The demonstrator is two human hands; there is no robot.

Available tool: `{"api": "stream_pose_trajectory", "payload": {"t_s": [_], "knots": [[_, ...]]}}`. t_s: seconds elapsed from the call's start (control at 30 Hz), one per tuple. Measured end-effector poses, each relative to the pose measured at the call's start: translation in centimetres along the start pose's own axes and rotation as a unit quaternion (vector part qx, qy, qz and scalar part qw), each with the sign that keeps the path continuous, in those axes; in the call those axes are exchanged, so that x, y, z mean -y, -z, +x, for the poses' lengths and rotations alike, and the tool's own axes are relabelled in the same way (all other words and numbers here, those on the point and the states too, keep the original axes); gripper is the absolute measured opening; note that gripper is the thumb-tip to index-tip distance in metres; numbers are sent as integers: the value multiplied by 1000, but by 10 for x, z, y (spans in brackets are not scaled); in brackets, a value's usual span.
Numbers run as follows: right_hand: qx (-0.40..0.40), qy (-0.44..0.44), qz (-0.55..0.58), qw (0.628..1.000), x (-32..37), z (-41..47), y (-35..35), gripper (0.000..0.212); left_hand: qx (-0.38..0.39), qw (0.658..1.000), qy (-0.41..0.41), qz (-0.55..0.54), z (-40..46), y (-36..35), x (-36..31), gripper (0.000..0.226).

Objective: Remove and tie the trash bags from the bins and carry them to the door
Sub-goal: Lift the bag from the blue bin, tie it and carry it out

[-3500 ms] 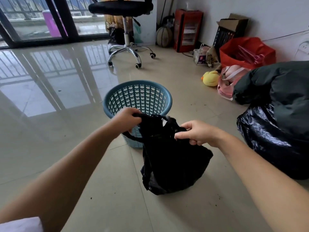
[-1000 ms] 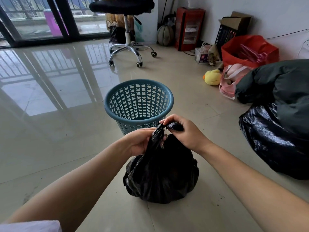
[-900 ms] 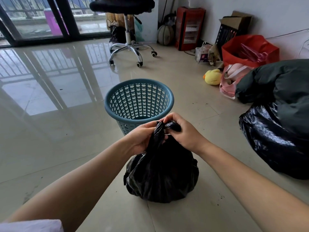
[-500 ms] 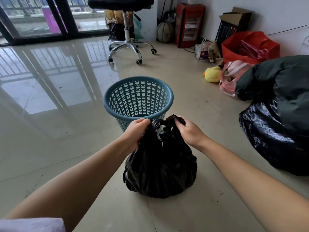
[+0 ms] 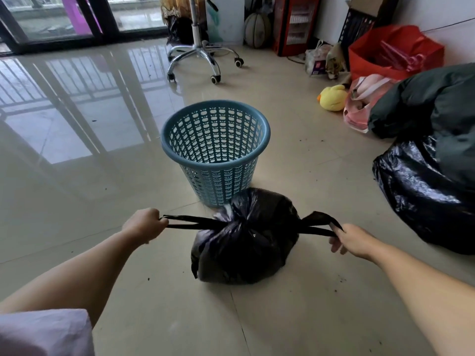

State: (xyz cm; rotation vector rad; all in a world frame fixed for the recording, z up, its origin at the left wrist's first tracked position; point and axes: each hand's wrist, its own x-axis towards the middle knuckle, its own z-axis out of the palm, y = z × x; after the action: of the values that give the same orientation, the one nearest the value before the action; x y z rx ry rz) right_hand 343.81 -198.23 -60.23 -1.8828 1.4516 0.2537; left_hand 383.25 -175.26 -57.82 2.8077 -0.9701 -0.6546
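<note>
A small black trash bag [image 5: 244, 237] sits on the tiled floor [image 5: 295, 317] at the centre of the view, just in front of an empty blue bin [image 5: 215, 150] at 12 o'clock. The bag's two handle strips are drawn out tight to either side from a gathered knot on top. The left hand [image 5: 144, 225], at 9 o'clock from the bag, has its fingers curled round the left strip [image 5: 191, 223]. The right hand [image 5: 349, 239], at 3 o'clock, pinches the end of the right strip [image 5: 318, 225], with its lower fingers hanging loose. Both strips run from the knot straight into the fingers; the bag's body lies between the hands, touching neither.

The bag looks light, soft and slack, made of thin slippery film that would likely tear if yanked. The knot or the two strips seem the best places to lift it. A larger black bag [image 5: 421, 196] lies at 3 o'clock, well apart.
</note>
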Motion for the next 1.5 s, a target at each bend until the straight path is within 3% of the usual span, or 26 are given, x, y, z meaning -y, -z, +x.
{"api": "stream_pose_trajectory", "payload": {"t_s": [0.13, 0.23, 0.27, 0.33, 0.4, 0.47, 0.53, 0.63, 0.73, 0.83, 0.9, 0.97, 1.13, 1.23, 1.33, 1.5], "knots": [[12, 5, 64, 998, 3, -5, -1, 55, -11, 999, 24, -45, 1, -1, 16, 17], [-14, 6, 199, 980, 31, 0, 12, 41, -61, 995, -39, -62, 1, 16, -7, 17], [-23, 9, 299, 954, 44, 0, 20, 33, -71, 993, -74, -66, -2, 22, -20, 18], [-30, 45, 493, 868, 78, -3, 36, 25, -73, 979, -169, -88, -15, 33, -54, 26], [11, 124, 574, 809, 116, -15, 48, 20, -53, 948, -266, -168, -32, 42, -91, 37], [108, 207, 535, 812, 149, -29, 47, 9, -17, 914, -332, -232, -47, 50, -129, 33], [199, 255, 401, 857, 172, -42, 40, 25, -19, 907, -371, -198, -57, 53, -159, 37], [202, 308, 198, 909, 188, -48, 25, 35, -37, 918, -379, -112, -53, 50, -173, 56], [217, 300, 163, 915, 186, -46, 23, 33, 61, 896, -423, -122, -46, 39, -169, 42], [230, 279, 137, 922, 179, -42, 26, 28, 167, 900, -372, -152, -38, 27, -168, 23], [187, 275, 136, 933, 171, -30, 24, 22, 180, 913, -301, -209, -27, 14, -160, 25], [123, 266, 155, 943, 158, -14, 18, 16, 193, 900, -229, -316, -15, 2, -151, 27], [60, 226, 237, 943, 132, 14, -5, 23, 306, 751, -139, -569, -1, -17, -146, 37], [11, 222, 218, 950, 127, 8, -17, 21, 297, 700, -77, -645, -7, -30, -144, 49], [17, 224, 140, 964, 128, -21, -18, 17, 286, 717, -37, -634, -25, -21, -139, 57], [34, 187, 119, 975, 149, -93, 34, 20, 313, 744, 13, -589, -83, 46, -157, 46]]}}
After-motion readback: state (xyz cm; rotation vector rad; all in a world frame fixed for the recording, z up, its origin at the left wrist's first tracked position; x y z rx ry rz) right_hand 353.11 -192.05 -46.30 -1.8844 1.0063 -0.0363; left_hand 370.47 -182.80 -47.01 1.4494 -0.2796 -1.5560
